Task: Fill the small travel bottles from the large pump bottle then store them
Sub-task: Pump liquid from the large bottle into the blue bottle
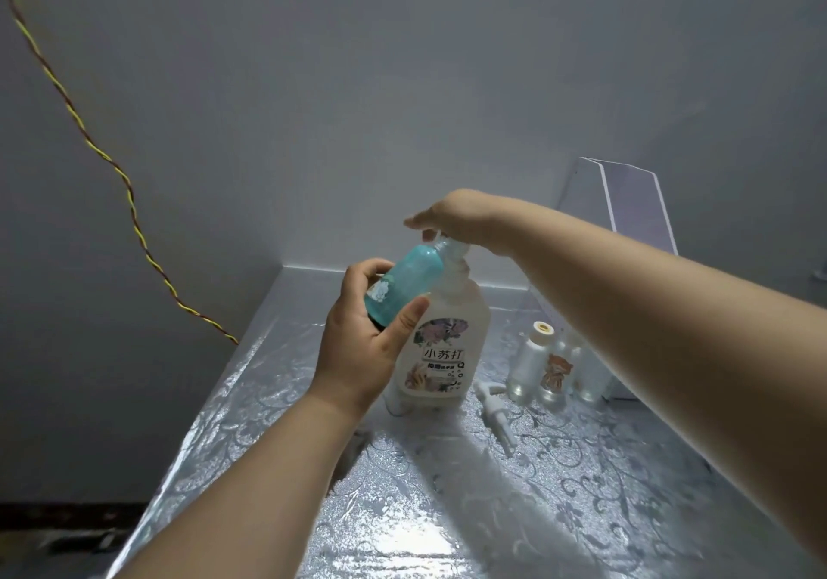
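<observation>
A large white pump bottle with a flowered label stands on the silver table. My right hand lies flat on top of its pump head, fingers straight, pressing it. My left hand grips a small teal travel bottle, tilted so its open neck meets the pump's nozzle. Clear small travel bottles stand to the right of the pump bottle, one with a cartoon sticker. A loose white pump cap lies on the table in front of them.
A clear acrylic box stands at the back right against the wall, behind my right forearm. A twisted yellow and red cord hangs along the left wall down to the table's left edge.
</observation>
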Action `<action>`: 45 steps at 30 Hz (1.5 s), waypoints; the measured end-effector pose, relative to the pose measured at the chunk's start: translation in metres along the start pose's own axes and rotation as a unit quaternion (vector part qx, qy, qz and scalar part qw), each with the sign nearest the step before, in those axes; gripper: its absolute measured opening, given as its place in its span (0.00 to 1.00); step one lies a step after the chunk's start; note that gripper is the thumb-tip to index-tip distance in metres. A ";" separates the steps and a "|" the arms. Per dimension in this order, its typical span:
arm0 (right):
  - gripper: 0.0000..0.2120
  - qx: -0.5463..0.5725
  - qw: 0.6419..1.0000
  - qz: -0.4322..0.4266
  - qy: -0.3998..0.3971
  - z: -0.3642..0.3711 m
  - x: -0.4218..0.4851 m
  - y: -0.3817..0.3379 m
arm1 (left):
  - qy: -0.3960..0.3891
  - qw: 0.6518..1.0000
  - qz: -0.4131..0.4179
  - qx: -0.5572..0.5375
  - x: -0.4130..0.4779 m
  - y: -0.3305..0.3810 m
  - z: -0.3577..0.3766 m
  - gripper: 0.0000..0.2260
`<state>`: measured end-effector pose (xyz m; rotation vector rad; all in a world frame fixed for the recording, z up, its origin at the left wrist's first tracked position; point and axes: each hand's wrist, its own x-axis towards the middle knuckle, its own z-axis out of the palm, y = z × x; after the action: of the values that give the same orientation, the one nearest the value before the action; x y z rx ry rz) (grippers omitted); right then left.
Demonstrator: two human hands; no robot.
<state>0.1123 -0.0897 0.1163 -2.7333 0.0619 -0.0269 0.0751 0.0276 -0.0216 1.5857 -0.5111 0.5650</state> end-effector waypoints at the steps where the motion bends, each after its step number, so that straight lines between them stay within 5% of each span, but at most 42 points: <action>1: 0.20 -0.006 1.000 -0.004 0.002 -0.002 0.000 -0.001 | 0.002 1.000 0.001 0.001 0.000 0.000 0.000 0.13; 45: 0.25 0.045 0.999 -0.004 -0.009 0.000 0.005 0.002 | -0.014 0.997 -0.037 -0.062 0.001 -0.007 0.000 0.13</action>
<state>0.1173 -0.0916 0.1160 -2.6444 0.0441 -0.0079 0.0799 0.0277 -0.0262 1.4899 -0.4977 0.4475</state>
